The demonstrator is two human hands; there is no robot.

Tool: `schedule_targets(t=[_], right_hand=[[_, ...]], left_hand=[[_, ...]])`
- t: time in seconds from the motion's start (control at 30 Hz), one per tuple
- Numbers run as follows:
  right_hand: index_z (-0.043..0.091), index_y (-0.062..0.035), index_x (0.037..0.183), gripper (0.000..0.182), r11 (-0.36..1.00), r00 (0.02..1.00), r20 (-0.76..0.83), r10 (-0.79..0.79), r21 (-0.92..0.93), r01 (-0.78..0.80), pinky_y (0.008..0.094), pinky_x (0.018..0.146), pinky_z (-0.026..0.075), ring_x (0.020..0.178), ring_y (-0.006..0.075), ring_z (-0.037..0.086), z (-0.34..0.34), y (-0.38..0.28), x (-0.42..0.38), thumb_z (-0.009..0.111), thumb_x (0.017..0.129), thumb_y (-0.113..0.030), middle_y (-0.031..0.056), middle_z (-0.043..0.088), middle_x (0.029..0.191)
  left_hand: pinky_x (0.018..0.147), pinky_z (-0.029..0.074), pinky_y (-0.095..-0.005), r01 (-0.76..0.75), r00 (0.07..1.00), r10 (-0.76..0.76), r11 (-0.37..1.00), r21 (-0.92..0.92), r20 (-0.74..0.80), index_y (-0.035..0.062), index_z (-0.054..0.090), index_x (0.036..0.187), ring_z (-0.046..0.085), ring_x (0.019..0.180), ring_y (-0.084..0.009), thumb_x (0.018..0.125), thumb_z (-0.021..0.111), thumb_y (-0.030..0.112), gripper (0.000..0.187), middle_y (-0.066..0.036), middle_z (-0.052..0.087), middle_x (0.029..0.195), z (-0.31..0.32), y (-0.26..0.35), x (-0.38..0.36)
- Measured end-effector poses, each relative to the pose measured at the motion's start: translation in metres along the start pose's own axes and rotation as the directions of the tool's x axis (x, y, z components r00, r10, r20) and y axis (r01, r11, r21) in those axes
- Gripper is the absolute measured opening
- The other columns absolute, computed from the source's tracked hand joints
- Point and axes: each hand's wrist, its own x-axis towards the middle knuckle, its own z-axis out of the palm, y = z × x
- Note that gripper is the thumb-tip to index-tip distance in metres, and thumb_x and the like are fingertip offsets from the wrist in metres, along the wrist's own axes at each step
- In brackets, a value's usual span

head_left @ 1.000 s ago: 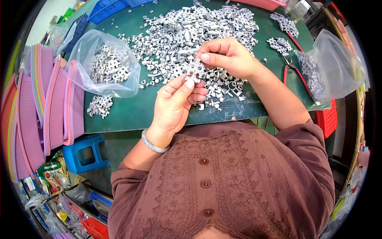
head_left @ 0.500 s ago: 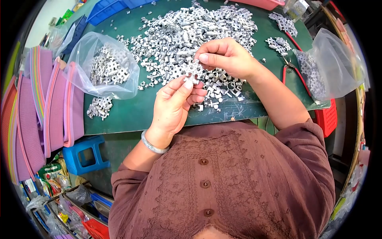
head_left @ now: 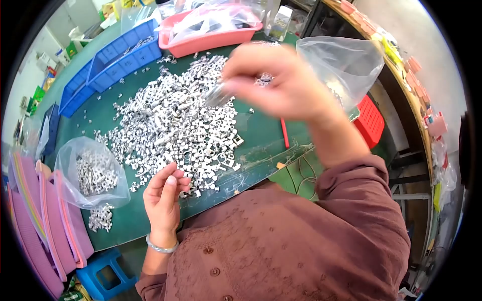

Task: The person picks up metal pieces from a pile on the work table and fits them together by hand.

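Note:
My right hand (head_left: pixel 276 83), smeared by motion, is raised over the right side of the pile with its thumb and fingers closed. They pinch a silver metal piece (head_left: pixel 216 95), too blurred for its shape to show. At the near edge of a heap of small silver metal parts (head_left: pixel 175 110), my left hand (head_left: pixel 164 193) is palm up with its fingers loosely curled and apart. I see nothing in it. The heap spreads over the green table (head_left: pixel 261 150).
A clear bag of metal pieces (head_left: pixel 95 173) stands left, with a small cluster (head_left: pixel 101 218) below it. Blue bins (head_left: pixel 110 62) and a pink tray (head_left: pixel 211 42) line the back. Another clear bag (head_left: pixel 341 65) and a red handle (head_left: pixel 284 133) are at the right.
My hands have parted. The right has carried a metal piece up and away, while the left stays near the table edge without its piece. The view has turned right.

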Motion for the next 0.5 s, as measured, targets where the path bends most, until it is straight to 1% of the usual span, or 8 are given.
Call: schedule_targets(t=[0.07, 0.13, 0.17, 0.2, 0.23, 0.3, 0.4, 0.5], right_hand=[[0.057, 0.0014, 0.078, 0.004, 0.954, 0.993, -0.065, 0.096, -0.280, -0.111, 0.0211, 0.058, 0.041, 0.065, 0.0102, 0.052, -0.051, -0.015, -0.004, 0.056, 0.075, 0.000, 0.0051, 0.055, 0.071], [0.056, 0.0030, 0.081, 0.006, 0.901, 0.978, -0.128, 0.165, -0.384, -0.202, 0.0205, 0.066, 0.041, 0.070, 0.0089, 0.051, -0.092, -0.022, -0.012, 0.052, 0.079, -0.001, 0.0024, 0.055, 0.073], [0.055, 0.0034, 0.083, 0.008, 0.858, 0.939, -0.262, 0.224, -0.403, -0.318, 0.0204, 0.069, 0.040, 0.073, 0.0086, 0.051, -0.099, -0.027, -0.016, 0.052, 0.079, -0.003, 0.0019, 0.054, 0.074], [0.055, 0.0032, 0.085, 0.011, 0.791, 0.936, -0.253, 0.244, -0.506, -0.343, 0.0199, 0.070, 0.039, 0.074, 0.0082, 0.050, -0.119, -0.023, -0.022, 0.053, 0.079, -0.005, 0.0013, 0.054, 0.075], [0.054, 0.0039, 0.087, 0.013, 0.750, 0.949, -0.152, 0.276, -0.583, -0.311, 0.0201, 0.070, 0.039, 0.075, 0.0082, 0.050, -0.137, -0.021, -0.025, 0.052, 0.080, -0.007, 0.0012, 0.054, 0.077], [0.058, -0.0010, 0.088, 0.013, 0.731, 0.932, -0.161, 0.324, -0.583, -0.355, 0.0226, 0.058, 0.039, 0.063, 0.0088, 0.048, -0.157, -0.008, -0.036, 0.055, 0.078, -0.009, 0.0027, 0.053, 0.070], [0.057, -0.0015, 0.094, 0.018, 0.446, 0.913, -0.276, 0.299, -0.806, -0.390, 0.0216, 0.061, 0.039, 0.068, 0.0083, 0.048, -0.152, -0.012, -0.037, 0.054, 0.079, -0.010, 0.0025, 0.055, 0.077], [0.056, -0.0015, 0.096, 0.020, 0.625, 0.933, -0.319, 0.168, -0.697, -0.351, 0.0230, 0.061, 0.040, 0.066, 0.0100, 0.048, -0.114, -0.023, -0.028, 0.055, 0.078, -0.009, 0.0034, 0.055, 0.079]], left_hand=[[0.062, 0.046, -0.0244, -0.030, 0.999, 0.029, 0.999, 0.029, 0.016, -0.0027, 0.051, 0.105, 0.057, 0.072, -0.0164, 0.084, 0.046, 0.005, 0.023, -0.010, 0.058, 0.087, -0.005, -0.002, 0.001], [0.062, 0.045, -0.0249, -0.062, 0.998, 0.061, 0.996, 0.062, 0.021, -0.0028, 0.051, 0.104, 0.056, 0.072, -0.0162, 0.085, 0.045, 0.005, 0.022, -0.010, 0.057, 0.086, -0.011, -0.003, 0.001], [0.062, 0.045, -0.0250, -0.062, 0.998, 0.061, 0.996, 0.068, 0.017, -0.0029, 0.051, 0.104, 0.056, 0.072, -0.0161, 0.085, 0.045, 0.005, 0.022, -0.010, 0.057, 0.087, -0.013, -0.003, 0.002], [0.062, 0.045, -0.0250, -0.062, 0.998, 0.062, 0.995, 0.076, 0.009, -0.0030, 0.050, 0.104, 0.056, 0.072, -0.0160, 0.085, 0.045, 0.005, 0.022, -0.010, 0.057, 0.087, -0.016, -0.003, 0.003], [0.063, 0.044, -0.0251, -0.064, 0.998, 0.064, 0.994, 0.085, 0.000, -0.0031, 0.050, 0.105, 0.056, 0.073, -0.0158, 0.085, 0.044, 0.005, 0.022, -0.010, 0.057, 0.087, -0.019, -0.003, 0.004], [0.062, 0.046, -0.0234, -0.078, 0.996, 0.082, 0.992, 0.098, -0.032, -0.0032, 0.052, 0.102, 0.056, 0.072, -0.0139, 0.084, 0.045, 0.003, 0.021, -0.009, 0.057, 0.086, -0.020, -0.001, 0.006], [0.063, 0.044, -0.0249, -0.098, 0.995, 0.101, 0.984, 0.148, -0.013, -0.0021, 0.051, 0.105, 0.057, 0.073, -0.0156, 0.084, 0.045, 0.005, 0.022, -0.010, 0.058, 0.088, -0.026, -0.002, 0.007], [0.062, 0.044, -0.0244, -0.105, 0.994, 0.108, 0.984, 0.144, -0.013, -0.0020, 0.052, 0.104, 0.057, 0.073, -0.0151, 0.084, 0.045, 0.004, 0.022, -0.010, 0.058, 0.087, -0.026, 0.000, 0.006]])
